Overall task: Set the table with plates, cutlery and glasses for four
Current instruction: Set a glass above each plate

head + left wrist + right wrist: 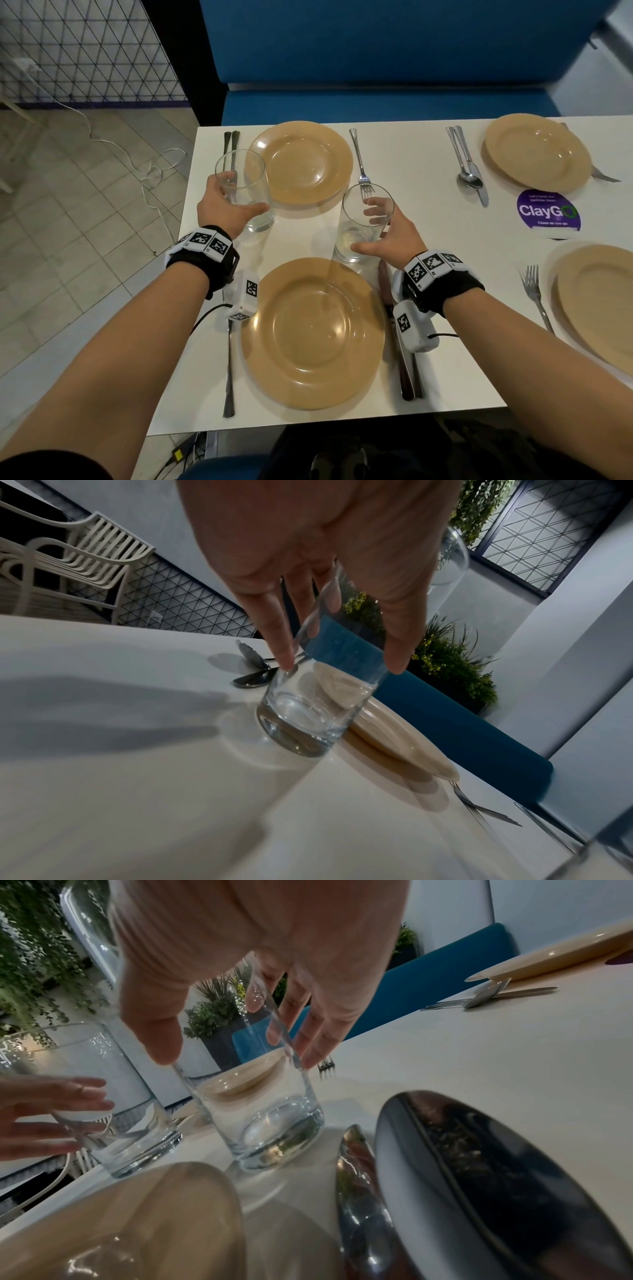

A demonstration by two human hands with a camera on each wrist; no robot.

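Two clear empty glasses stand on the white table. My left hand holds the left glass between thumb and fingers, beside the far-left tan plate. The left wrist view shows that hand around the glass, whose base is on the table. My right hand grips the other glass at the far right of the near plate, above the knife and spoon. The right wrist view shows this hand on its glass.
Two more tan plates lie to the right, each with cutlery beside it. A fork lies just beyond the right glass. A purple ClayGo sticker is on the table. A blue bench runs behind; the table's left edge is close.
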